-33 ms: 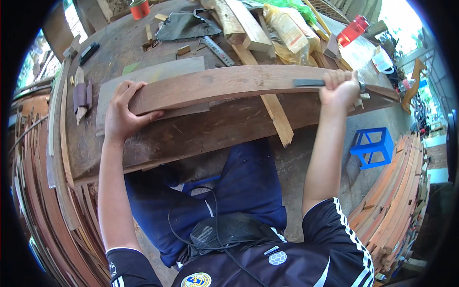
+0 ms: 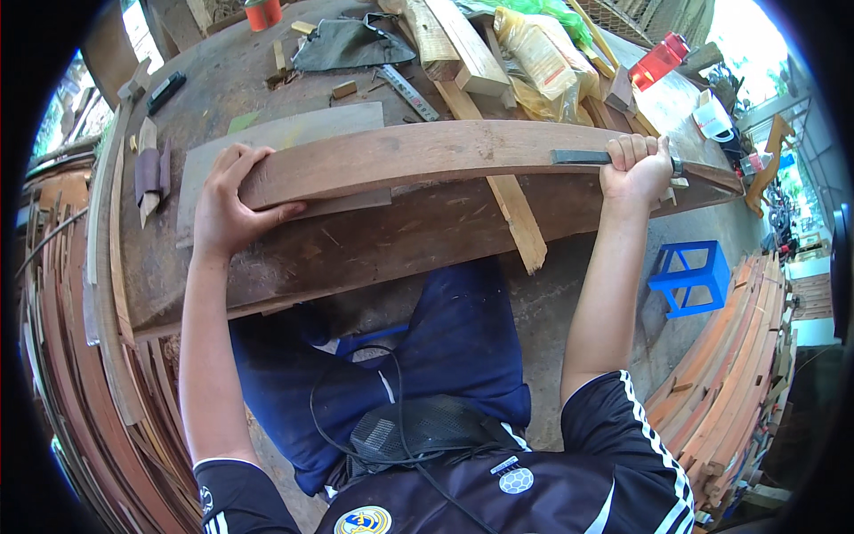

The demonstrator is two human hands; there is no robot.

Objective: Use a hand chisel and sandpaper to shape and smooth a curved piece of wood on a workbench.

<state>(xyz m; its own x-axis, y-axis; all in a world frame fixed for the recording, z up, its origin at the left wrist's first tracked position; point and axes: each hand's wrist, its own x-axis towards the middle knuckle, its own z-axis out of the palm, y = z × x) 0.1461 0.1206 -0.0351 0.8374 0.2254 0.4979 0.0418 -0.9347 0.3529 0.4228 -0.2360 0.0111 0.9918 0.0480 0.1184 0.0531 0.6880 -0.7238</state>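
Note:
A long reddish-brown wooden plank (image 2: 427, 156) lies across the workbench (image 2: 356, 249), running from left to right. My left hand (image 2: 233, 203) clasps its left end, fingers over the top and thumb along the near face. My right hand (image 2: 636, 167) is closed round a flat dark metal tool (image 2: 578, 157). The tool's blade lies along the plank's top edge near the right end. A thin grey board (image 2: 294, 133) lies under and behind the plank.
A wooden batten (image 2: 516, 214) sticks out over the bench's front edge. A blue stool (image 2: 685, 276) stands on the floor to the right. Wood strips are stacked at right (image 2: 729, 383) and at left (image 2: 62, 294). At the back are a metal ruler (image 2: 405, 89), dark cloth (image 2: 351, 44), wooden blocks (image 2: 463, 44) and a red container (image 2: 658, 58).

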